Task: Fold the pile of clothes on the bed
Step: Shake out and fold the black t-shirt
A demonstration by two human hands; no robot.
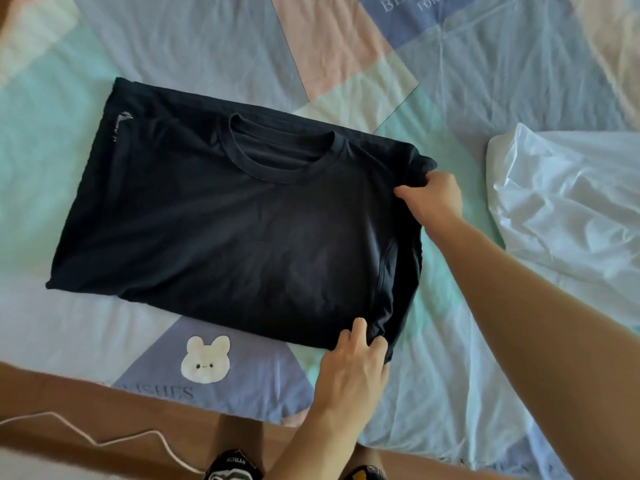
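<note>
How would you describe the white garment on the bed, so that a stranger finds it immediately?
Start from the pastel patchwork bedsheet and find the black T-shirt that both hands hold at its right side. Further right, past the right hand, lies the white garment. It alone is white and crumpled, not laid flat.

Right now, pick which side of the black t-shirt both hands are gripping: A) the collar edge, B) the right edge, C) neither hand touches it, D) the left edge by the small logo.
B: the right hand pinches the black t-shirt at its upper right corner and the left hand holds its lower right corner.
</note>
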